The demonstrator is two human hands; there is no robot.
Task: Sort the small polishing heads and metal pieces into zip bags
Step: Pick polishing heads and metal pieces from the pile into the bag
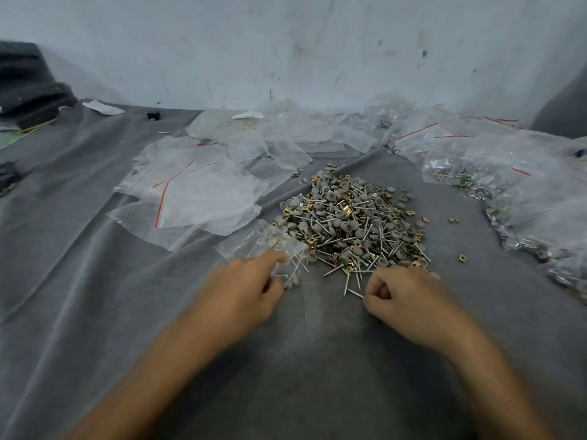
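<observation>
Pieces in the pile look small, hard, slippery; pinch singly. Left hand pinches the limp zip bag; right hand curled, on what I cannot tell.

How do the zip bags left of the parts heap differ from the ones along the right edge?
The left bags lie flat and look empty; the right bags bulge with grey heads and metal pieces. The left bags overlap in thin layers; the right bags sit as lumpy mounds. Both are clear plastic with red zip lines, on the grey cloth.
</observation>
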